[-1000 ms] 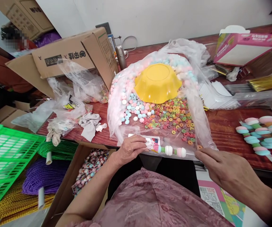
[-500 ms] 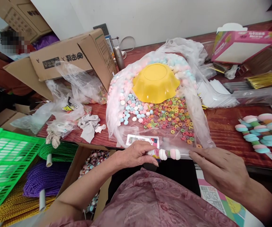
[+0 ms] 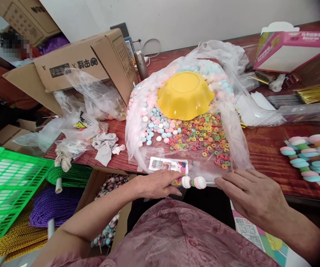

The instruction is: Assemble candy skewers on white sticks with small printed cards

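Note:
Low at the table's front edge, my left hand (image 3: pixel 158 184) is closed around one end of a candy skewer (image 3: pixel 199 182), near a colourful wrapper (image 3: pixel 177 181). White and pink marshmallows and green pieces show on the skewer, to the right of my fingers. My right hand (image 3: pixel 256 193) pinches the bare white stick at its other end, fingertips together. Just behind my hands lies a printed card (image 3: pixel 156 164). Beyond it, gummy rings (image 3: pixel 204 137) and pastel marshmallows (image 3: pixel 154 128) are spread on a clear plastic bag (image 3: pixel 239 144).
An upturned yellow bowl (image 3: pixel 186 96) rests among the sweets. Finished-looking candy skewers (image 3: pixel 304 155) lie at right. A cardboard box (image 3: pixel 79 65) and crumpled cloth (image 3: pixel 104 146) stand left, above a green basket (image 3: pixel 6 193). A pink carton (image 3: pixel 293 48) is back right. Another person sits far left.
Both hands and the skewer have shifted slightly left. The thumb of my left hand has drawn in closer to its fingers. The camera view has moved a little.

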Motion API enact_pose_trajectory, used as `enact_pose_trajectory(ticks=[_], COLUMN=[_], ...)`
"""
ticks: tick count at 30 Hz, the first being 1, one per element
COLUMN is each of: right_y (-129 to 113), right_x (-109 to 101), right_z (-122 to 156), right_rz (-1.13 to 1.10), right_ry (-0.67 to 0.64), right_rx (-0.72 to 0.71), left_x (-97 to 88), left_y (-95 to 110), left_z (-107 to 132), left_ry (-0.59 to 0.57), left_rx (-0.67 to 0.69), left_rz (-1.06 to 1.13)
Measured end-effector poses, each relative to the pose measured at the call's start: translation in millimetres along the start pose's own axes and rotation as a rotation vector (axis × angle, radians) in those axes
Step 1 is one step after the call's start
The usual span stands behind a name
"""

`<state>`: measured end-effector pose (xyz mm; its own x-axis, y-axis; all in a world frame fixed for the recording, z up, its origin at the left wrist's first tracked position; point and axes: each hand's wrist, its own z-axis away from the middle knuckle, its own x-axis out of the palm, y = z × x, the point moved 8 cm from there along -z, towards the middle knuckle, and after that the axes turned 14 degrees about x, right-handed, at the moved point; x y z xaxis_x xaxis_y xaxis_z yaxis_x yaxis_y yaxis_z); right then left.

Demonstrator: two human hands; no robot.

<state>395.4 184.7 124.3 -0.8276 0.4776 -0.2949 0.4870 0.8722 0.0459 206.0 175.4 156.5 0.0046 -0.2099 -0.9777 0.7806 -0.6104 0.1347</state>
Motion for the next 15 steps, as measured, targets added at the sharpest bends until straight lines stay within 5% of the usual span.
enact_pose_trajectory(ticks=[8, 15], right_y=[-10, 8], right_x=[-20, 19], right_z=[-5, 5], right_rz=[-0.141, -0.176], right_ry=[0.044, -0.177], right_rx=[-0.019, 0.15], left_x=[19.2, 19.1], left_y=[1, -1], left_z=[-1, -4], left_ry=[0.071, 0.189], left_rx=[-0.002, 0.018], left_rz=[0.595, 0.142])
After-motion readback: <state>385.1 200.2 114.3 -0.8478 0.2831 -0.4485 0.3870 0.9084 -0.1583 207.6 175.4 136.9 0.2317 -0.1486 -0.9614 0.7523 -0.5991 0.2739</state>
